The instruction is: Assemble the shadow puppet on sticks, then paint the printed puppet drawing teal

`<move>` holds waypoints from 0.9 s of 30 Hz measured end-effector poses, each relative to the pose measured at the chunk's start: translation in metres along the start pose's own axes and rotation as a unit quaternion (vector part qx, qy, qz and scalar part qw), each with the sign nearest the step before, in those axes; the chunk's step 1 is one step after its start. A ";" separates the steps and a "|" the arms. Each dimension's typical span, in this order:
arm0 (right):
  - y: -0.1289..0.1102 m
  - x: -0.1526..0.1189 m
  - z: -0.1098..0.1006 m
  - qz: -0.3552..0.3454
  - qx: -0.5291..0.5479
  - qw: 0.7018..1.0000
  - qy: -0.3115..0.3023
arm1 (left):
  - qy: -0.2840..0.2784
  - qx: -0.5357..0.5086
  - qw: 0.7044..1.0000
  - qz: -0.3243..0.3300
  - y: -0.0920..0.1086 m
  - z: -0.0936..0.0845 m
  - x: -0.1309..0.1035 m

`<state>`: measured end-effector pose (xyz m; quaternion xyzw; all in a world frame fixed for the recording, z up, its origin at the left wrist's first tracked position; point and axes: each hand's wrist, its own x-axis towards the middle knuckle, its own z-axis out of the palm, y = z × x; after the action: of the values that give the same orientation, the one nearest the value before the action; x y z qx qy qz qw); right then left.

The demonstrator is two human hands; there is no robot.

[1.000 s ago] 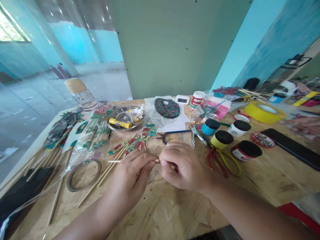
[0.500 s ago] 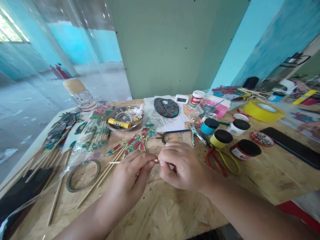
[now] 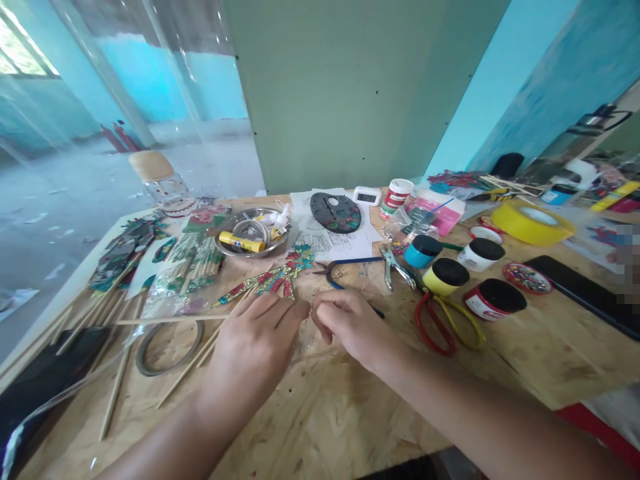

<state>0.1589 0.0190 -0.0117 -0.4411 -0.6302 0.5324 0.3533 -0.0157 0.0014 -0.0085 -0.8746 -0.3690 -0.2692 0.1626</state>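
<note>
My left hand (image 3: 257, 337) is closed around a thin wooden stick (image 3: 170, 321), whose long end sticks out to the left above a roll of tape (image 3: 150, 363). My right hand (image 3: 347, 323) is curled, its fingertips close against those of the left. What it pinches, if anything, is hidden. Just beyond the hands lies a painted cut-out figure (image 3: 280, 279) in yellow, red and teal, with more sticks running under the left hand. Pliers (image 3: 331, 272) with blue handles lie behind the right hand, partly covered by it.
At the back stand a metal bowl (image 3: 240, 250) with a yellow glue stick and a dark palette-shaped piece (image 3: 335, 213). To the right are several paint jars (image 3: 446, 275), scissors (image 3: 434, 327), a hole punch (image 3: 393, 267), yellow tape (image 3: 533, 223) and a black case (image 3: 580, 293).
Much more of the stick now shows left of my left hand. The left hand has turned its back upward, and the right hand's fingers have shifted slightly. The view has moved a little.
</note>
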 end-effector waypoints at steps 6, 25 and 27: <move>0.008 0.007 0.003 0.118 0.168 0.978 -0.034 | -0.006 0.021 1.000 -0.003 -0.003 0.005 -0.002; 0.003 -0.006 0.006 -0.150 -0.141 0.976 0.077 | -0.022 -0.125 0.985 -0.113 0.006 0.000 0.000; 0.007 -0.003 0.013 -0.046 0.005 0.998 0.051 | -0.030 -0.040 0.997 -0.059 0.008 -0.002 -0.001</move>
<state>0.1495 0.0120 -0.0207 -0.4363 -0.6288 0.4954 0.4109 -0.0115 -0.0052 -0.0083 -0.8649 -0.4136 -0.2665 0.0997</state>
